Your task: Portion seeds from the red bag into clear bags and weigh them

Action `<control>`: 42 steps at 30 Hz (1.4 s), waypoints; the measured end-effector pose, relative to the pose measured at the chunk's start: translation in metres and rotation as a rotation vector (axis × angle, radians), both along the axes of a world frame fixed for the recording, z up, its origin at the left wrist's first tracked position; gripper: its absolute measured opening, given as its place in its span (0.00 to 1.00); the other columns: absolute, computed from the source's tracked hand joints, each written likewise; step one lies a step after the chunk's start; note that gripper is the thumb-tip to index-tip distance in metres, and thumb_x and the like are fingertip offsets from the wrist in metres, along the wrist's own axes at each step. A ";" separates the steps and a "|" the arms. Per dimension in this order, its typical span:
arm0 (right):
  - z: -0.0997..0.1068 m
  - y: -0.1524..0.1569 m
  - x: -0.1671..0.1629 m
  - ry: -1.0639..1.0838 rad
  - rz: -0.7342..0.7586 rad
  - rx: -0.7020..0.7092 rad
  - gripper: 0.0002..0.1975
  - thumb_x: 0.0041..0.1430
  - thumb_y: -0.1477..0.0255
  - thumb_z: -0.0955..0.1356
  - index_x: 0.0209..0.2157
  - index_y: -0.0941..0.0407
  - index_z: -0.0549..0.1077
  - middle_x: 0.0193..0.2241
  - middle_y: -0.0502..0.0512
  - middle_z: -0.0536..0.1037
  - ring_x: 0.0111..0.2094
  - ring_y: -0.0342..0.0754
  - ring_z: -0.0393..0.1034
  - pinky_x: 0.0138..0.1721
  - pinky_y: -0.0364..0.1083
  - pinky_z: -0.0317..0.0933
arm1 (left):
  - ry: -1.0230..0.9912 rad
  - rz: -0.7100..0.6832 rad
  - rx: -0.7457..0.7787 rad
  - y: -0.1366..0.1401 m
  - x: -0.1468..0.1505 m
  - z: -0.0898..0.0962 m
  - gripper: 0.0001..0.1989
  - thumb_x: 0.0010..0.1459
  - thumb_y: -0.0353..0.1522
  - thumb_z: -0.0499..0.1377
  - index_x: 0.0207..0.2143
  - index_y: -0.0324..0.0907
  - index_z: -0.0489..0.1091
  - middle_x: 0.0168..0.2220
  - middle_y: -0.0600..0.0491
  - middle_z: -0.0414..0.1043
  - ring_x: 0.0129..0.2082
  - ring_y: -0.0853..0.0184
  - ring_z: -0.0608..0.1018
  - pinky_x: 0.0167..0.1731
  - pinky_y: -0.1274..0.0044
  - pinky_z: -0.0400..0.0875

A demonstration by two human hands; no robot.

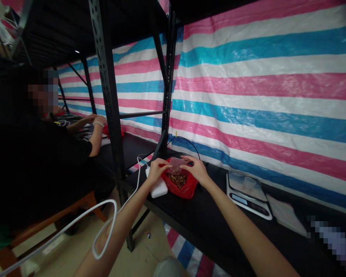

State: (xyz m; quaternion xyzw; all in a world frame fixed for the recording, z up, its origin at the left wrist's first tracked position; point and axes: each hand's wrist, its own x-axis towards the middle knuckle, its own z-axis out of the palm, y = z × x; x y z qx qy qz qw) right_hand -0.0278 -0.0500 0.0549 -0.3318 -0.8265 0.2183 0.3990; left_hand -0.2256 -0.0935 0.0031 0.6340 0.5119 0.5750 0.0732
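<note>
Between my two hands is a small clear plastic bag, held above a red plastic bag. My left hand pinches the clear bag's left side, and my right hand grips its right side. Inside the open red bag lies a heap of small brown and golden pieces, too small to name. Whether the clear bag has anything in it, I cannot tell. A white power bank or box lies beside the red bag, just under my left hand.
On the black table, a digital scale with a small clear cup stands to the right, next to flat clear bags. A black shelf post rises at left. A white cable loops near my left arm. A co-worker sits at left.
</note>
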 end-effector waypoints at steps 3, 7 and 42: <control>-0.009 -0.009 0.005 -0.103 -0.086 0.029 0.18 0.44 0.64 0.71 0.40 0.49 0.74 0.38 0.49 0.78 0.39 0.49 0.72 0.40 0.46 0.63 | -0.057 0.016 0.016 0.001 -0.002 -0.001 0.10 0.44 0.38 0.64 0.23 0.40 0.74 0.26 0.50 0.75 0.30 0.66 0.74 0.35 0.75 0.67; -0.013 -0.020 0.003 -0.127 -0.162 0.061 0.09 0.49 0.65 0.69 0.34 0.49 0.76 0.32 0.47 0.79 0.35 0.48 0.73 0.37 0.44 0.63 | -0.121 0.017 0.008 0.000 -0.001 0.000 0.11 0.42 0.39 0.65 0.23 0.39 0.74 0.26 0.51 0.75 0.29 0.66 0.74 0.34 0.75 0.68; -0.025 -0.014 0.027 0.120 -0.127 0.074 0.08 0.54 0.68 0.64 0.30 0.54 0.75 0.31 0.51 0.79 0.34 0.48 0.72 0.38 0.45 0.62 | 0.021 -0.051 -0.055 -0.002 0.046 0.043 0.14 0.49 0.40 0.59 0.27 0.37 0.73 0.27 0.51 0.75 0.29 0.67 0.75 0.33 0.77 0.67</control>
